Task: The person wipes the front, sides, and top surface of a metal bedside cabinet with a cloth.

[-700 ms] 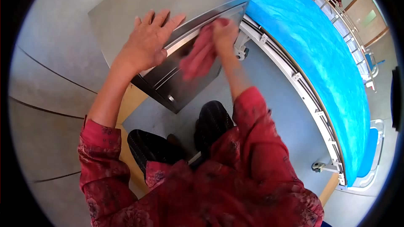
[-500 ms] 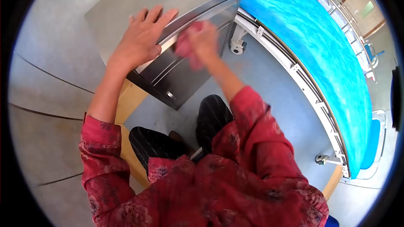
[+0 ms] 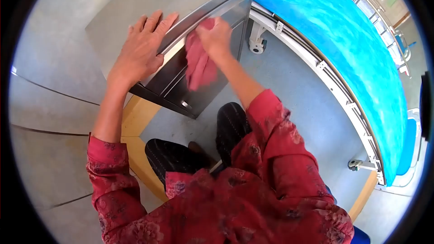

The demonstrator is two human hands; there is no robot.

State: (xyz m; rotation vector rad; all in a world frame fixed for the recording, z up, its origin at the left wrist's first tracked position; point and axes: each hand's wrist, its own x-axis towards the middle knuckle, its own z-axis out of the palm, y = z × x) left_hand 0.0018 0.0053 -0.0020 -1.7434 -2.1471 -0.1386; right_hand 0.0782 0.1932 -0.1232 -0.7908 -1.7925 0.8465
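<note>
A metal cabinet (image 3: 131, 9) with drawers and a lower door stands in front of me. My left hand (image 3: 139, 47) lies with its fingers spread on the cabinet's top, its thumb at the front edge. In my right hand (image 3: 215, 40) is a bunched red cloth (image 3: 199, 63), held against the upper drawer front. The cloth's loose end hangs down over the front and is slightly blurred. A small bright handle (image 3: 186, 104) shows low on the cabinet.
A bed with a bright blue cover (image 3: 334, 40) curves along the right, its white frame (image 3: 323, 68) and wheels (image 3: 257, 45) beside the cabinet. A blue chair (image 3: 408, 147) is at the far right. My knees are below the cabinet.
My right hand and the cloth have moved left along the drawer front since the first frame. My left hand has stayed on the cabinet's top edge. The view has shifted slightly.
</note>
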